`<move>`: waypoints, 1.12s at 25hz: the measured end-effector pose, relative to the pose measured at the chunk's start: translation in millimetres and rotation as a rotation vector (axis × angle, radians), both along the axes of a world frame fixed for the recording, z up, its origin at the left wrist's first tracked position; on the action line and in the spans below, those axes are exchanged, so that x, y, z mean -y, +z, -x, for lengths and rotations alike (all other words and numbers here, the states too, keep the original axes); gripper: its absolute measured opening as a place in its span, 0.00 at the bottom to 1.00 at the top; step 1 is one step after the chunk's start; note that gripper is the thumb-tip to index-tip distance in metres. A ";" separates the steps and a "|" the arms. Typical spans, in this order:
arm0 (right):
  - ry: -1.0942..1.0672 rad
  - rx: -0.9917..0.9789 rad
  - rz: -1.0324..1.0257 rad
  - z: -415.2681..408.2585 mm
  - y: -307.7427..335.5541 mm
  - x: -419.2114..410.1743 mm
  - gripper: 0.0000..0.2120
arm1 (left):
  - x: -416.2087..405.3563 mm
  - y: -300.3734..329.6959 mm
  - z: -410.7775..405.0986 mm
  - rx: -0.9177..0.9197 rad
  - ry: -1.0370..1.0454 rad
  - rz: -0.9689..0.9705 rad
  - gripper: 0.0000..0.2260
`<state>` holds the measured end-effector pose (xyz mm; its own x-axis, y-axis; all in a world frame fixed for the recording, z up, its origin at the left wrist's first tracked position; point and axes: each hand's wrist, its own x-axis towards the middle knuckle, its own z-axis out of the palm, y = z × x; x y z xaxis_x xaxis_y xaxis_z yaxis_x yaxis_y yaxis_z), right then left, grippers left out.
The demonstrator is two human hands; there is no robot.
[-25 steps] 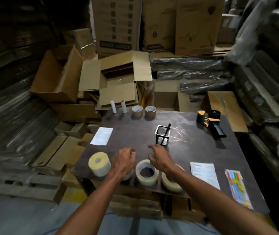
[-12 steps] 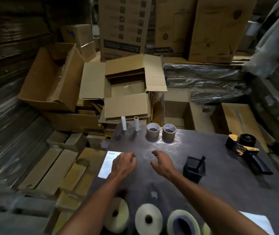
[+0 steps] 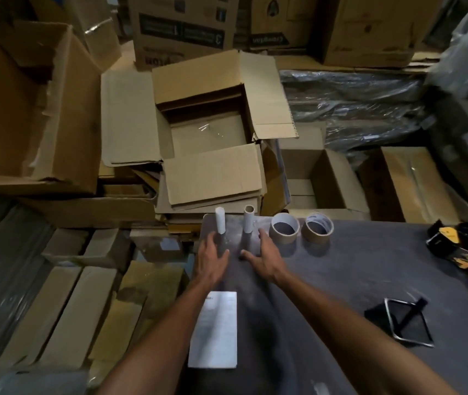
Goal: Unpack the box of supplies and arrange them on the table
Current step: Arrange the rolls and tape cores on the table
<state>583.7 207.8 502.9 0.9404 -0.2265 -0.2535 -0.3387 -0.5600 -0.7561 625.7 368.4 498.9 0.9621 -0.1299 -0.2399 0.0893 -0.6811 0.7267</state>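
1. Your left hand [image 3: 211, 256] reaches out flat, fingers relaxed and spread, holding nothing, its fingertips just short of the left white tube [image 3: 220, 220].
2. Your right hand [image 3: 264, 256] is likewise wide and empty, fingers just beside the right tube [image 3: 248, 222].
3. Two brown tape rolls [image 3: 284, 228] stand right of your right hand on the table [image 3: 355, 266].
4. The open box [image 3: 207, 132] sits beyond both hands, off the table's far edge.
5. A paper sheet [image 3: 217, 332] lies between your forearms.
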 end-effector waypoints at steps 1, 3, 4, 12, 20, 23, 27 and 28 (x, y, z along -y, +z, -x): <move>-0.030 0.005 -0.026 -14.7 -7.2 -2.1 0.41 | -0.7 -7.6 -14.5 -0.045 0.009 0.015 0.34; -0.116 -0.016 -0.057 -39.0 -18.2 -2.0 0.44 | -3.7 -24.0 -41.2 -0.061 0.041 0.065 0.38; -0.158 -0.035 -0.057 -48.6 -20.9 -1.5 0.45 | -5.0 -32.0 -52.2 -0.057 0.050 0.099 0.39; -0.363 -0.009 -0.074 -97.2 -43.6 -2.9 0.14 | 14.0 -66.5 -93.2 0.043 0.056 0.254 0.22; -0.307 -0.010 -0.034 -46.6 -36.8 6.2 0.12 | 15.5 -67.5 -46.1 0.066 -0.060 0.196 0.11; -0.285 -0.009 0.022 -0.2 -36.3 7.9 0.14 | 22.1 -60.2 -11.0 0.024 -0.143 0.199 0.05; -0.270 0.045 0.069 64.4 -35.4 8.4 0.13 | 28.4 -59.9 40.3 0.063 -0.258 0.157 0.09; -0.268 0.046 0.076 78.9 -34.9 8.2 0.12 | 29.2 -56.5 52.1 0.063 -0.274 0.147 0.10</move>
